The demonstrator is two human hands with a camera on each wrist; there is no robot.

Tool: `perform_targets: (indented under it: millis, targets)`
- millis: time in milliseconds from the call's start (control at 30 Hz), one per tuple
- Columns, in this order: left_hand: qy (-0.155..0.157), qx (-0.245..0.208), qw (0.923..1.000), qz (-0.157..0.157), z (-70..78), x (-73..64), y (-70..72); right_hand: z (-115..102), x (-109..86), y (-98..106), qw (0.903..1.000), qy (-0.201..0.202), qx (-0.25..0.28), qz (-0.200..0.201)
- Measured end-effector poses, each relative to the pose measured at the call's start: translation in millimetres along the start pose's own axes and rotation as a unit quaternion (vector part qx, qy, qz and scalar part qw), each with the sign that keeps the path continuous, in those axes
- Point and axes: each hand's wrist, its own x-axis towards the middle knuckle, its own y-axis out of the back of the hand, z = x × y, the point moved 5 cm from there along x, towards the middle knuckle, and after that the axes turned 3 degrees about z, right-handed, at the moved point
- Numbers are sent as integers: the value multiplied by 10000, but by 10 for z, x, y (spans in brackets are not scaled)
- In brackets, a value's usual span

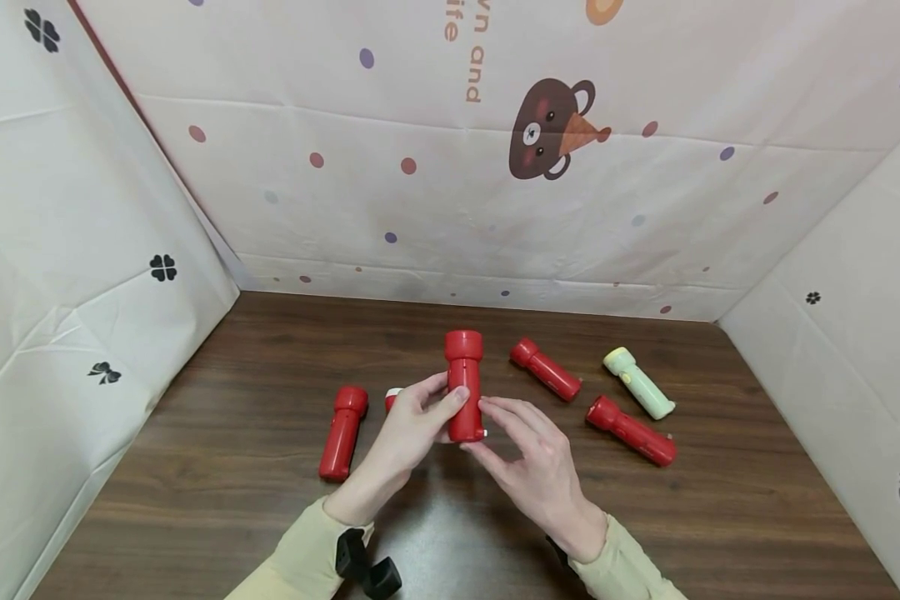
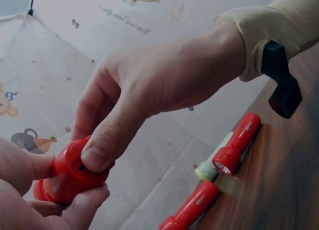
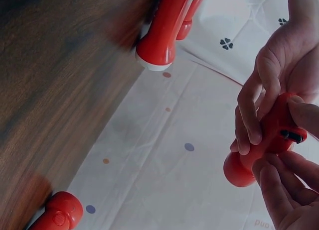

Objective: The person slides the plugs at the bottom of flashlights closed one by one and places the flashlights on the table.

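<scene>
My left hand [image 1: 420, 412] grips a red flashlight [image 1: 465, 367] around its barrel, thumb along the side, head end pointing away from me. At the tail end, my right hand [image 1: 532, 450] pinches it between thumb and fingers. In the left wrist view, the right thumb [image 2: 102, 150] presses on the tail of the flashlight [image 2: 62, 177] beside a small dark slot. A black piece [image 3: 293, 136] shows at the tail in the right wrist view, between the right hand's fingers. Behind my left hand lies another red flashlight with a white rim [image 1: 392, 398], mostly hidden.
One red flashlight [image 1: 342, 433] lies left of my hands on the dark wooden table [image 1: 232, 467]. To the right lie two red flashlights [image 1: 546, 369] and a pale green flashlight [image 1: 640, 383]. Patterned white cloth [image 1: 345, 208] walls the table at the back and sides.
</scene>
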Motion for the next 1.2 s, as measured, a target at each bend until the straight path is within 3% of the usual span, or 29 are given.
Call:
perform_targets:
  millis: [267,533,800,1200]
  targets:
    - [17,-15,10000,3,1,-9,-1,-6,-5,-10,9999,18,-103,48]
    - [-8,-34,10000,16,-1,-11,-12,8,-34,-23,9996,-235,-108,-103]
    - [-173,-194,9997,-22,7,-3,-47,7,-37,-30,9998,-184,-118,-23]
    - [-26,-154,9999,-15,3,16,15,20,-29,-22,9999,-36,98,-58]
